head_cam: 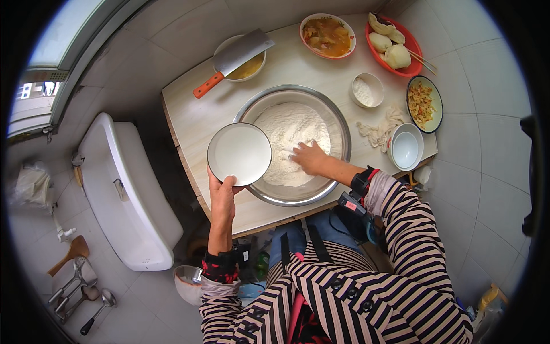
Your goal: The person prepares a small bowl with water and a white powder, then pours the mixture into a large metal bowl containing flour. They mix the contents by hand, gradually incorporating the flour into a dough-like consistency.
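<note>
My left hand (222, 193) grips a white bowl with a dark rim (239, 152) by its near edge, thumb on the rim. The bowl is held over the left side of a large stainless steel basin (339, 172). Whether it has clear liquid in it, I cannot tell. Pale flour (283, 129) covers much of the basin's bottom. My right hand (310, 158) reaches in from the right, its fingers apart and their whitened tips touching the flour.
A cleaver (242, 53) lies across a bowl of yellow food (249, 71). Around the basin stand a soup bowl (327, 36), a red basket of buns (397, 56), a small flour bowl (366, 90), shredded food (421, 105), a cloth (382, 127) and stacked bowls (405, 148). A white sink (133, 189) is left.
</note>
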`<state>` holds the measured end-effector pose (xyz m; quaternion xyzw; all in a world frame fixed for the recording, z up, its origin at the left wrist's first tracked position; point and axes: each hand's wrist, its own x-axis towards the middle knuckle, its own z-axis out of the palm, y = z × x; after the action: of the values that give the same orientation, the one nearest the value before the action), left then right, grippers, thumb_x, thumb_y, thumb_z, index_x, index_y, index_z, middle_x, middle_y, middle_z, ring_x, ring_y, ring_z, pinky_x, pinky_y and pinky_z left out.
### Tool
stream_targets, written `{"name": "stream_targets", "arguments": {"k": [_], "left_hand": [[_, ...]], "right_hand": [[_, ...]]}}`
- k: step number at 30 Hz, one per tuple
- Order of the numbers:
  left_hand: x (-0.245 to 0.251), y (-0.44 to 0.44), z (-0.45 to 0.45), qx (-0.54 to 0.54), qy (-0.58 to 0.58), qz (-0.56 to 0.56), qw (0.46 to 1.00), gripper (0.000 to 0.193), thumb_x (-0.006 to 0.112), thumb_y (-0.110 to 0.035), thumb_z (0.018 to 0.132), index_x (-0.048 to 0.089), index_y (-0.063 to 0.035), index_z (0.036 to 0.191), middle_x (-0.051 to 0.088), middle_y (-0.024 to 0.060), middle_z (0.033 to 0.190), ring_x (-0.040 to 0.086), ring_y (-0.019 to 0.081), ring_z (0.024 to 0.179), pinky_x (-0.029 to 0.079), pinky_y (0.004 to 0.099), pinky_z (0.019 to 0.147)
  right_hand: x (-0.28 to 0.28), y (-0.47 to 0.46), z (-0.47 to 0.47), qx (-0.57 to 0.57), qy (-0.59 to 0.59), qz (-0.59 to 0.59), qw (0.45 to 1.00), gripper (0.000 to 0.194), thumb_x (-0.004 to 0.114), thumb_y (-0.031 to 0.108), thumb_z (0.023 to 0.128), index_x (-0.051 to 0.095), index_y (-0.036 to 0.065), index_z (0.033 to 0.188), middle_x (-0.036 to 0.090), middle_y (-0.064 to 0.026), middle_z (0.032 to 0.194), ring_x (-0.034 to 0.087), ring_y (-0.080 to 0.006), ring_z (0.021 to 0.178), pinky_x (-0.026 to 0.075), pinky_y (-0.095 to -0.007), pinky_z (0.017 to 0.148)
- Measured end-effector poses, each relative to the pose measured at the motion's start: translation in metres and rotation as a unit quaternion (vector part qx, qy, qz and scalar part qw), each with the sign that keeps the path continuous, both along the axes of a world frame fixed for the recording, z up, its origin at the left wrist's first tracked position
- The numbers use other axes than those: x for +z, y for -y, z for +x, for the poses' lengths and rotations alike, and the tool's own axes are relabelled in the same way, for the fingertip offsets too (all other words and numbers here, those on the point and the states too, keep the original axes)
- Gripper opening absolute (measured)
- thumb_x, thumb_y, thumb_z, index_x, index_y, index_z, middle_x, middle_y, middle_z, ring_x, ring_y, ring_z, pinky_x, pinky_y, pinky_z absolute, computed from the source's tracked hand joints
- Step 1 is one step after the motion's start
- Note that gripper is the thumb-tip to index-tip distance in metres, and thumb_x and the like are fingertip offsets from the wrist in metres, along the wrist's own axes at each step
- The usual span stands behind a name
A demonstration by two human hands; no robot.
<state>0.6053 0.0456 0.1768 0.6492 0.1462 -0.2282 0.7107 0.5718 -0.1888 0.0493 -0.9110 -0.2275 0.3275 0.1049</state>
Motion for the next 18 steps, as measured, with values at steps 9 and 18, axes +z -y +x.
{"name": "stream_targets", "arguments": {"k": [9, 18], "left_hand": [[-0.004, 0.005, -0.001, 0.007, 0.011, 0.013, 1.0, 0.066, 0.038, 0.002, 0.07, 0.02, -0.0079, 0.133, 0.043, 0.0149, 0.117, 0.056, 0.0255, 0.096, 0.056, 0.0353, 0.068], [0.007, 0.016, 0.0, 0.024, -0.017, -0.01, 1.0, 0.059, 0.039, 0.003, 0.07, 0.026, -0.0007, 0.128, 0.045, 0.0177, 0.115, 0.056, 0.0299, 0.096, 0.054, 0.0418, 0.074]], "right_hand": [[-0.009, -0.027, 0.012, -0.029, 0.04, 0.049, 0.998, 0.03, 0.051, 0.015, 0.077, 0.056, 0.01, 0.106, 0.048, -0.0115, 0.114, 0.036, -0.0333, 0.117, 0.037, -0.0524, 0.089], [-0.028, -0.031, 0.001, 0.181, 0.118, 0.027, 0.976, 0.016, 0.053, 0.023, 0.078, 0.061, 0.023, 0.092, 0.056, 0.0016, 0.1, 0.041, -0.0177, 0.112, 0.03, -0.0535, 0.092]]}}
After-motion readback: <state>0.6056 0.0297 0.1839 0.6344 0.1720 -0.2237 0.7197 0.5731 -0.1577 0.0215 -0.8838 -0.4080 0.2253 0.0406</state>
